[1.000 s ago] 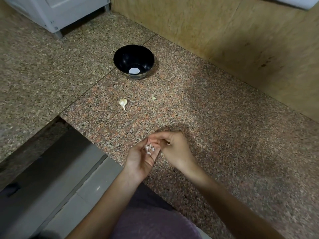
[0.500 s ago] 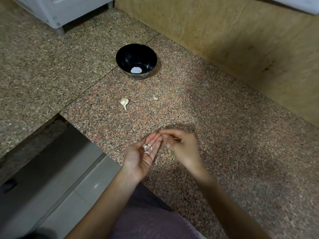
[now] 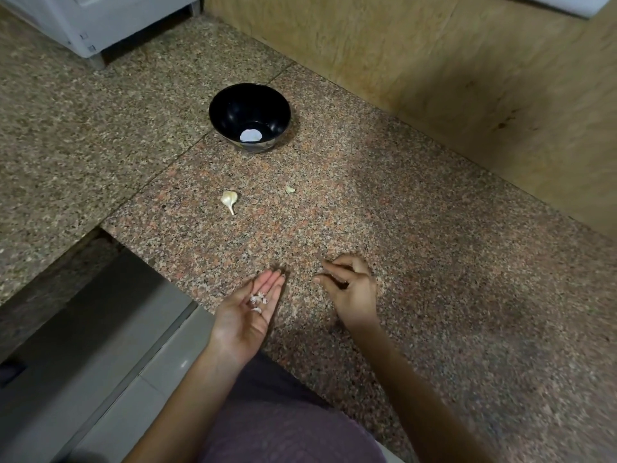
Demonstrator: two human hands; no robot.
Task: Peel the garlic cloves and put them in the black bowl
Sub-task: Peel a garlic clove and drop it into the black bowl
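The left hand lies palm-up and flat at lower centre, with small white garlic bits resting on its fingers. Just to its right, the right hand hovers loosely curled, thumb and forefinger apart, with nothing visible in it. Further up the speckled granite counter lie a pale garlic clove with a stem and a small pale scrap. Beyond them the round black bowl holds one white piece.
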